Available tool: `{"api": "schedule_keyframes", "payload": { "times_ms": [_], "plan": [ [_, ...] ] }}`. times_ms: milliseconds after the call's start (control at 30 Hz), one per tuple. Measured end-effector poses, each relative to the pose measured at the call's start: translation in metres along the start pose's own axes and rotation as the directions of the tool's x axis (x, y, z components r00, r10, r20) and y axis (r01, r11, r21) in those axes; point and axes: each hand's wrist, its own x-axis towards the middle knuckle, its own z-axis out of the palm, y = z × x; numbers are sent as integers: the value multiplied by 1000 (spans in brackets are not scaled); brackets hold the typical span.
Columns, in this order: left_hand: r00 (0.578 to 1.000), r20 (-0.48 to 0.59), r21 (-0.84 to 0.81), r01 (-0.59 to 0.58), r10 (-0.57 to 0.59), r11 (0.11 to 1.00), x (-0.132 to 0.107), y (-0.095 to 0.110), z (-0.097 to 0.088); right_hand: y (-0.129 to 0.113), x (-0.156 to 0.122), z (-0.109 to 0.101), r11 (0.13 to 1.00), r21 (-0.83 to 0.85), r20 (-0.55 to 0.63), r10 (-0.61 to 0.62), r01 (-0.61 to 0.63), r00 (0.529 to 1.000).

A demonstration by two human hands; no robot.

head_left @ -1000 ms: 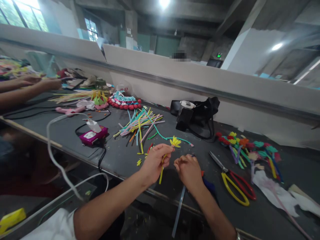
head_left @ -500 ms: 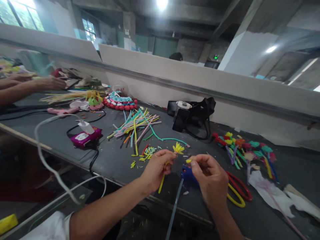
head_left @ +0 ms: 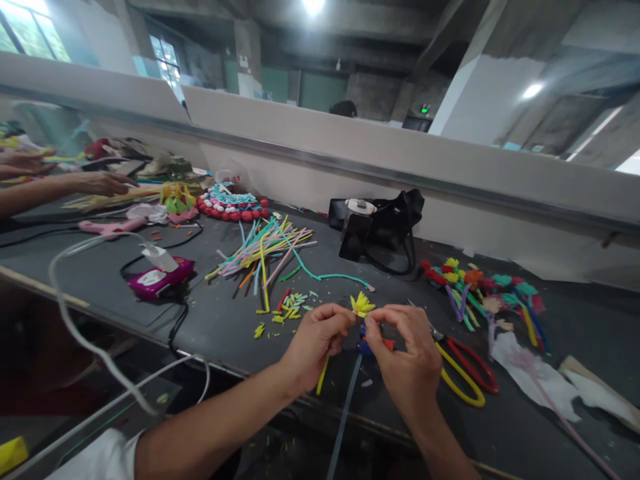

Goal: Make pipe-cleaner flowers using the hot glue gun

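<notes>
My left hand [head_left: 320, 343] pinches a yellow pipe-cleaner flower [head_left: 362, 304] near its base. Its yellow stem [head_left: 323, 375] sticks out below that hand. My right hand [head_left: 407, 350] is closed, thumb and index fingertips against the flower's lower right side. The short yellow piece it held is now mostly hidden by the fingers. Beneath my hands lies a blue glue gun [head_left: 366, 345], partly covered, with a long clear glue stick [head_left: 345, 415] reaching toward me. Scissors [head_left: 463, 373] with red and yellow handles lie right of my right hand.
Cut pieces [head_left: 293, 307] and a pile of pipe cleaners [head_left: 265, 253] lie left of my hands. A black bag [head_left: 393, 227] stands behind; finished flowers [head_left: 483, 287] lie right. A purple power strip [head_left: 160, 277] with a white cable sits left. Another person's hand [head_left: 103, 183] works far left.
My right hand has moved left and brought the short yellow piece against the flower. My left hand still grips the flower. The other person's hand has shifted, and the view has moved slightly.
</notes>
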Motion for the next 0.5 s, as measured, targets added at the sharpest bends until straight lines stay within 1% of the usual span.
{"api": "schedule_keyframes", "payload": {
  "times_ms": [133, 500],
  "plan": [
    [1000, -2, 6, -6, 6, 1000, -1, 1, 0, 1, 0, 1, 1000, -12, -6, -17, 17, 1000],
    [999, -20, 40, -31, 31, 999, -4, 3, 1, 3, -3, 3, 1000, -28, 7, -8, 8, 1000]
  ]
}}
